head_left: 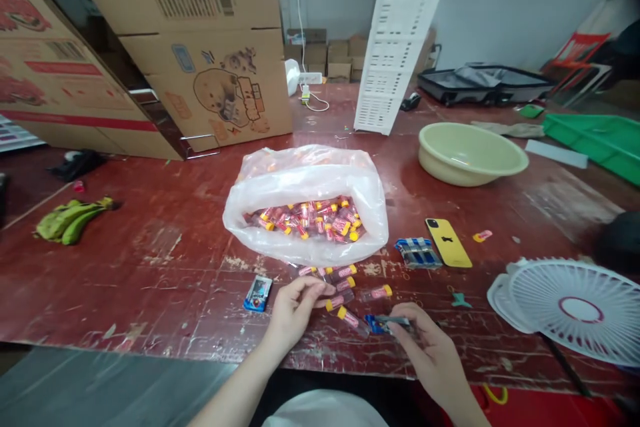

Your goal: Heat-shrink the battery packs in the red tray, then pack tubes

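A small blue packet [385,324] is pinched between the thumb and fingers of my right hand [425,343], just above the table's near edge. My left hand [294,310] has its thumb and fingertips brought together beside the loose tubes; what lies between them, if anything, is hidden. These clear tubes with yellow caps and pink labels, such as this tube [353,320], lie between my hands. Behind them, an open white plastic bag [305,180] holds many similar tubes. Left of my left hand lies another blue packet [258,293]. A bundle of blue packets [419,253] rests to the right.
A yellow phone [449,243] and a white fan [580,310] lie on the right. Farther back stand a pale basin [473,153], a green tray [595,140] and a tall white slotted panel [400,40]. Cardboard boxes [210,73] and green bananas [73,220] are on the left.
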